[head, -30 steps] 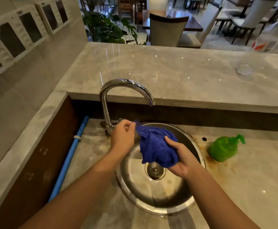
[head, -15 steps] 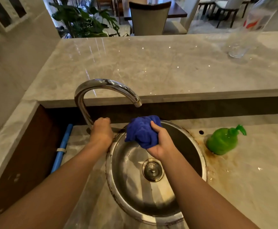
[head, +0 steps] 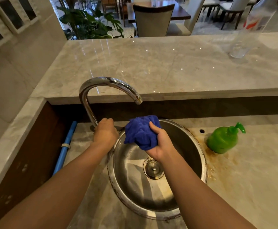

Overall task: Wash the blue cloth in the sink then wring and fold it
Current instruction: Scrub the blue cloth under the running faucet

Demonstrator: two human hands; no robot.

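- blue cloth [head: 142, 133] sits bunched in my right hand [head: 159, 142], my fingers clamped around it, thumb pressed over its top.
- i hold the bundle above the round steel sink [head: 191, 146], toward the basin's 11 o'clock side and just below the spout of the curved chrome faucet [head: 102, 83].
- no water shows coming from the spout.
- my left hand [head: 106, 133] is at the faucet's base, at 9 o'clock from the cloth, fingers curled shut around something there; what they grip is hidden under the hand.
- the two hands are near each other but not touching.
- the drain [head: 153, 168] lies at 6 o'clock from the cloth, partly behind my right wrist.
- a green soap dispenser [head: 222, 140] stands on the stained counter [head: 250, 179] at 3 o'clock from the sink, well apart from my hands.
- a blue pipe [head: 65, 146] runs along the wall side at 9 o'clock.
- on the raised marble ledge [head: 151, 66], toward 1 o'clock, stands a clear glass [head: 238, 50].
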